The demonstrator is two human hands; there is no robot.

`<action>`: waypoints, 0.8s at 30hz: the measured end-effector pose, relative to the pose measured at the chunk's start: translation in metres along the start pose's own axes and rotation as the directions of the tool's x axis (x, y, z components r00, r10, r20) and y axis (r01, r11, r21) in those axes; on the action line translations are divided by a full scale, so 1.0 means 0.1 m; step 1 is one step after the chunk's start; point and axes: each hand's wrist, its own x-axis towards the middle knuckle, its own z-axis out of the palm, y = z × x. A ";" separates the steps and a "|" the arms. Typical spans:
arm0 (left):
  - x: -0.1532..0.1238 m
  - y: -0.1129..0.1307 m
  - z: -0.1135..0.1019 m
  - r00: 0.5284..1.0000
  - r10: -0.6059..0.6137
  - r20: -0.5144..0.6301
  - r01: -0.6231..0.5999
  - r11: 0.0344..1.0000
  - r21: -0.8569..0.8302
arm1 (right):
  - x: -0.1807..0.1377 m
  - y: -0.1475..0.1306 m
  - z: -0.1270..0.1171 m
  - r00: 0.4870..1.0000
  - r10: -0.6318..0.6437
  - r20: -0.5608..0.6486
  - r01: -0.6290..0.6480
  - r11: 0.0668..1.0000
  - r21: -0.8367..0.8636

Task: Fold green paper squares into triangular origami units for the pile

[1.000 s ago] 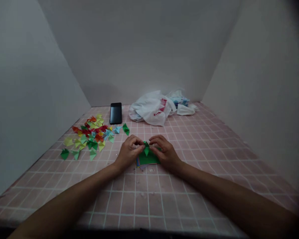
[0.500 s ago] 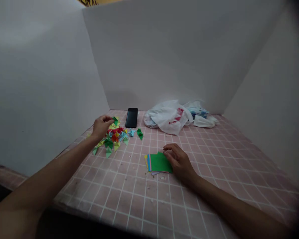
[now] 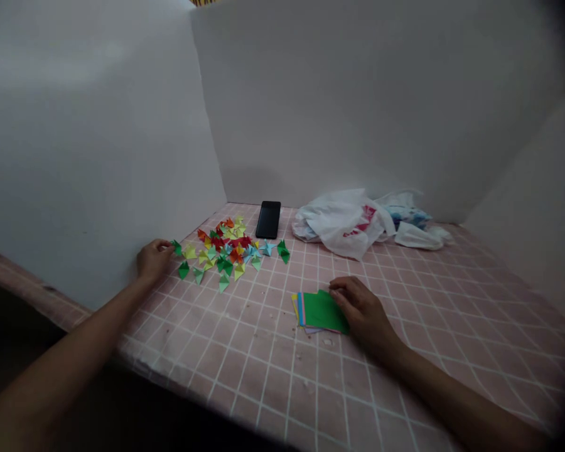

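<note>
My left hand (image 3: pixel 154 260) is at the left wall, its thumb and fingers pinched on a small dark green origami crane (image 3: pixel 176 247). To its right lies a loose cluster of folded paper cranes (image 3: pixel 223 263) in red, orange, yellow, light blue and green. One dark green crane (image 3: pixel 283 251) sits at the cluster's right end. My right hand (image 3: pixel 362 311) rests at the right edge of a stack of square coloured paper (image 3: pixel 324 312), green sheet on top. Its fingers are loosely bent, with a gap between thumb and forefinger. Blue, pink, yellow and lilac edges show under the green sheet.
A black phone (image 3: pixel 269 220) lies behind the cranes. Crumpled white plastic bags (image 3: pixel 343 220) stand against the back wall. White walls (image 3: pixel 358 100) close in the pink tiled table top (image 3: pixel 263 364) at the back and both sides. Small scraps lie near the paper stack.
My left hand has moved left, away from above the cluster, with the green crane still in its fingers. The view has turned left. My right hand stays at the paper stack.
</note>
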 end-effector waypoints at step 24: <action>-1.22 1.36 0.14 0.821 0.413 0.395 -0.247 0.880 -0.407 | 0.10 -0.06 -0.26 0.905 -0.082 0.418 0.203 0.946 -0.253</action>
